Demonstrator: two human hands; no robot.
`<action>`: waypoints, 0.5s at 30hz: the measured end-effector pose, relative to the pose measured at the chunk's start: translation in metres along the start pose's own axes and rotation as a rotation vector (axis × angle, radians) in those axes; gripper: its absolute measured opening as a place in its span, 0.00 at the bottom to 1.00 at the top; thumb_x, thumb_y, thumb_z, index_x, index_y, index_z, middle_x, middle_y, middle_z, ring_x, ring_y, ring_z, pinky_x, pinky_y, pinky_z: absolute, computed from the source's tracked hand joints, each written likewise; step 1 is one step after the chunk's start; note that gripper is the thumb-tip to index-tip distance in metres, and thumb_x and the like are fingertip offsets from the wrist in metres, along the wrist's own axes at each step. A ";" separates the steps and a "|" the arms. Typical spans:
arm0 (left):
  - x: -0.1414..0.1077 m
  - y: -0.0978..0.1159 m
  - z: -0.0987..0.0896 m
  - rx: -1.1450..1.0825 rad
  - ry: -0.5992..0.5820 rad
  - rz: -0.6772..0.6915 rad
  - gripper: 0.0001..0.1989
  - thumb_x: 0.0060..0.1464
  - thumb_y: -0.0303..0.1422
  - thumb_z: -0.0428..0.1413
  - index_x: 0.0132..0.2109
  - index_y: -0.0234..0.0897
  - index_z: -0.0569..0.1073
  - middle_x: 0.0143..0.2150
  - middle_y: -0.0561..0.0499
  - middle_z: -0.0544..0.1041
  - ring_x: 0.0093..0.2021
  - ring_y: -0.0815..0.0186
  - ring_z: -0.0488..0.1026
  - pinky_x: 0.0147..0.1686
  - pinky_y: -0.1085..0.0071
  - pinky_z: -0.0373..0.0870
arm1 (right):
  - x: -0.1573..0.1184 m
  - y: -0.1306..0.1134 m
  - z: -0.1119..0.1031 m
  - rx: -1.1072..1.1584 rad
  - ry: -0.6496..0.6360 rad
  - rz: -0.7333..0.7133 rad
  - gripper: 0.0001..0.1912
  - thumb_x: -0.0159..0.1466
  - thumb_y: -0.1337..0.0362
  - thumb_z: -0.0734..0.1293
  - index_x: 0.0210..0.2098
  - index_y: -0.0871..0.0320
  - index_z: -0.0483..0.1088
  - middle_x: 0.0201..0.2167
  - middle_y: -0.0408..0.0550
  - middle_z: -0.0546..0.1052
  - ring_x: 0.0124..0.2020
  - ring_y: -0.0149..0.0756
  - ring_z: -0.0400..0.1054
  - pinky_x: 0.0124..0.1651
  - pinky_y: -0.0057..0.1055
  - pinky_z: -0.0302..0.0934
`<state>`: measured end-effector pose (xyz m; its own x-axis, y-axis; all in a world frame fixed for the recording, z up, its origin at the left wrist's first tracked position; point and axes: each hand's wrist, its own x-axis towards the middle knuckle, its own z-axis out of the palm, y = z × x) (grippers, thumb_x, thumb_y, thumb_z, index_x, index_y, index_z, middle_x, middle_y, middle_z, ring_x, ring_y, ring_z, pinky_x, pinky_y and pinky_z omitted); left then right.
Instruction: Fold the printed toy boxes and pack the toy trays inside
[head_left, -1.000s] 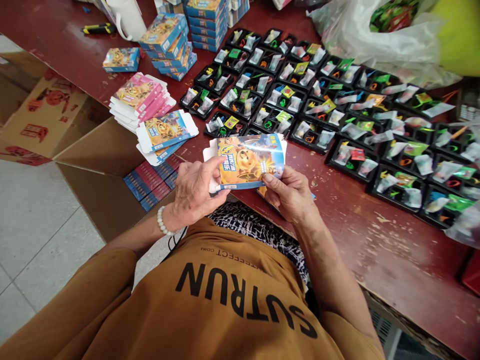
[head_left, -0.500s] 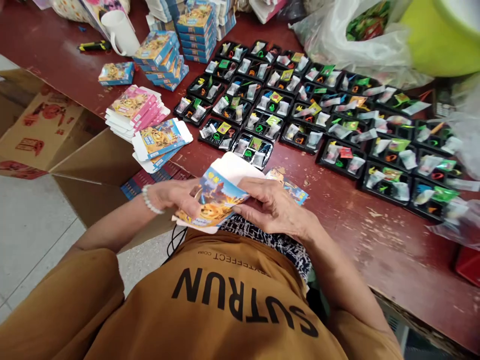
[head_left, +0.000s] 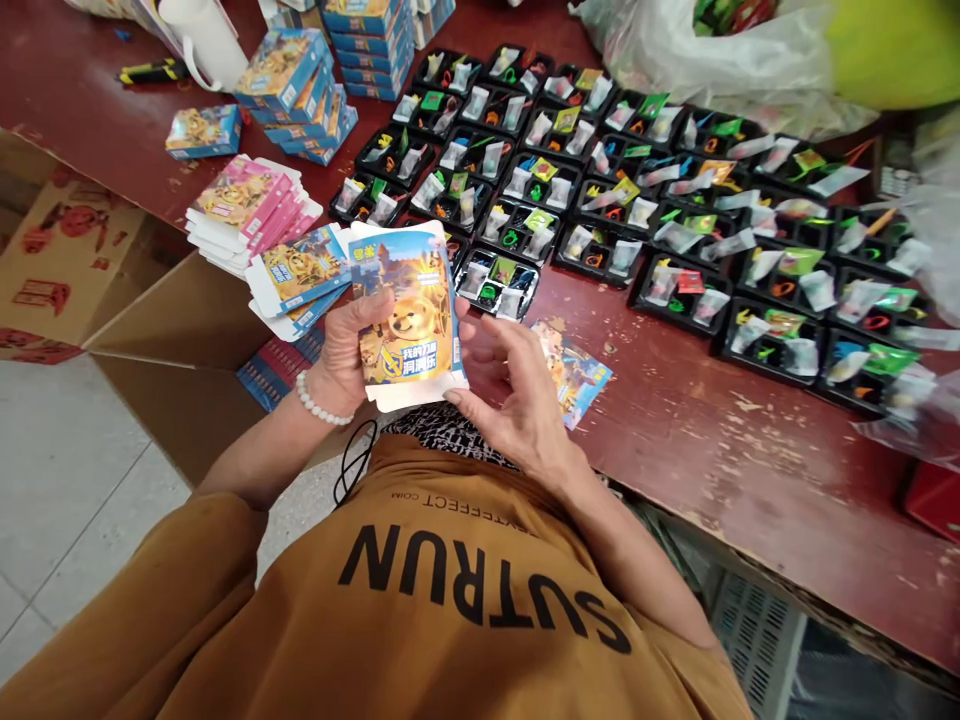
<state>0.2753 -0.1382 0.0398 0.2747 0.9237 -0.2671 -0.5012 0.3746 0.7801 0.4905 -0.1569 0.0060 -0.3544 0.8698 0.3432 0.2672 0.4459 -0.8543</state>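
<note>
Your left hand (head_left: 341, 360) is clamped on a flat, glossy paperboard carton blank (head_left: 405, 310), cradling it from beneath with the thumb (head_left: 361, 315) pressed across its left edge. The blank stands in front of your chest, just above your hands, with its long axis running nearly straight away from you and leaning slightly left. Its printed cartoon-dog face looks up at you, and a plain white flap (head_left: 405, 395) sticks out along the lower edge.

Your left hand is the nearer one and bears the blank. Your right hand (head_left: 517, 400) is apart from the left, open with fingers spread at the blank's lower right corner. Whether a fingertip touches the edge, you can't quite tell from this view.

Just left of the blank, a stack of blue flattened cartons (head_left: 296, 275) lies on more pink-edged blanks (head_left: 247, 205), all thin, smooth card. To the right sit rows of black plastic trays (head_left: 495, 280) holding small clear bags, and a loose printed card (head_left: 574, 372) lies on the scuffed red tabletop (head_left: 720, 470).
</note>
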 end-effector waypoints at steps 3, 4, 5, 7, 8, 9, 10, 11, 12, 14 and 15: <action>0.002 -0.007 0.003 0.019 0.007 0.026 0.37 0.48 0.55 0.64 0.61 0.43 0.74 0.53 0.40 0.84 0.59 0.39 0.79 0.50 0.43 0.81 | -0.006 -0.001 0.008 -0.049 0.053 0.059 0.24 0.67 0.54 0.75 0.57 0.58 0.71 0.50 0.58 0.80 0.49 0.47 0.75 0.52 0.47 0.73; 0.002 -0.010 0.003 0.031 0.007 0.035 0.37 0.48 0.56 0.64 0.61 0.42 0.73 0.54 0.40 0.84 0.59 0.38 0.79 0.51 0.43 0.81 | -0.006 -0.001 0.009 -0.035 0.046 0.102 0.20 0.67 0.54 0.74 0.53 0.58 0.73 0.46 0.56 0.81 0.45 0.44 0.76 0.49 0.45 0.73; 0.001 -0.012 0.004 0.041 0.007 0.048 0.37 0.48 0.56 0.64 0.61 0.42 0.73 0.54 0.40 0.83 0.60 0.38 0.79 0.51 0.42 0.81 | -0.006 -0.001 0.009 -0.019 0.030 0.148 0.18 0.68 0.53 0.74 0.50 0.58 0.74 0.43 0.54 0.82 0.41 0.42 0.76 0.45 0.42 0.72; 0.000 -0.016 0.006 0.048 0.010 0.084 0.36 0.49 0.55 0.64 0.61 0.42 0.73 0.54 0.40 0.83 0.61 0.37 0.78 0.52 0.41 0.80 | -0.004 -0.001 0.008 -0.006 0.002 0.217 0.15 0.68 0.53 0.73 0.44 0.58 0.76 0.37 0.50 0.82 0.35 0.38 0.75 0.40 0.37 0.70; 0.000 -0.017 0.008 0.044 0.005 0.098 0.35 0.49 0.53 0.65 0.60 0.42 0.74 0.55 0.40 0.83 0.62 0.37 0.77 0.53 0.41 0.80 | -0.003 -0.001 0.007 -0.013 -0.001 0.229 0.14 0.68 0.53 0.73 0.42 0.59 0.77 0.35 0.49 0.82 0.33 0.36 0.73 0.38 0.35 0.69; -0.001 -0.018 0.011 0.031 0.000 0.111 0.35 0.49 0.52 0.66 0.60 0.41 0.74 0.56 0.40 0.83 0.63 0.37 0.76 0.54 0.41 0.79 | -0.002 -0.002 0.007 -0.030 0.003 0.231 0.13 0.69 0.54 0.72 0.42 0.59 0.77 0.34 0.48 0.82 0.32 0.35 0.72 0.37 0.34 0.68; -0.002 -0.020 0.013 0.012 -0.002 0.121 0.34 0.49 0.51 0.66 0.60 0.41 0.74 0.56 0.40 0.82 0.64 0.37 0.76 0.56 0.41 0.79 | -0.002 -0.002 0.006 -0.053 0.010 0.226 0.12 0.69 0.56 0.72 0.42 0.59 0.77 0.33 0.48 0.82 0.31 0.34 0.72 0.36 0.34 0.67; -0.003 -0.021 0.016 -0.014 0.000 0.129 0.34 0.49 0.51 0.67 0.59 0.41 0.75 0.57 0.40 0.82 0.65 0.36 0.75 0.58 0.41 0.78 | -0.002 -0.003 0.006 -0.079 0.011 0.218 0.11 0.69 0.58 0.71 0.42 0.60 0.77 0.33 0.48 0.82 0.31 0.34 0.71 0.36 0.33 0.66; -0.004 -0.022 0.018 -0.045 0.007 0.138 0.34 0.48 0.50 0.68 0.59 0.40 0.75 0.58 0.40 0.82 0.66 0.37 0.74 0.60 0.41 0.77 | -0.002 -0.003 0.006 -0.110 0.006 0.209 0.10 0.69 0.60 0.70 0.43 0.61 0.77 0.33 0.49 0.81 0.30 0.33 0.71 0.36 0.33 0.66; -0.005 -0.026 0.022 -0.108 0.026 0.155 0.33 0.48 0.49 0.69 0.59 0.40 0.76 0.58 0.41 0.82 0.67 0.37 0.73 0.62 0.42 0.76 | -0.002 -0.002 0.006 -0.180 -0.020 0.186 0.09 0.70 0.62 0.68 0.44 0.62 0.77 0.33 0.49 0.81 0.30 0.33 0.70 0.36 0.33 0.65; -0.005 -0.027 0.024 -0.132 0.032 0.159 0.33 0.48 0.48 0.69 0.59 0.40 0.76 0.58 0.41 0.82 0.67 0.37 0.73 0.63 0.42 0.76 | -0.003 -0.001 0.007 -0.219 -0.033 0.167 0.09 0.71 0.62 0.67 0.45 0.62 0.76 0.32 0.49 0.80 0.30 0.34 0.69 0.35 0.33 0.65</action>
<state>0.3071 -0.1549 0.0331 0.1588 0.9733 -0.1658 -0.6398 0.2294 0.7335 0.4849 -0.1615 0.0033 -0.3173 0.9293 0.1888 0.5107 0.3352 -0.7917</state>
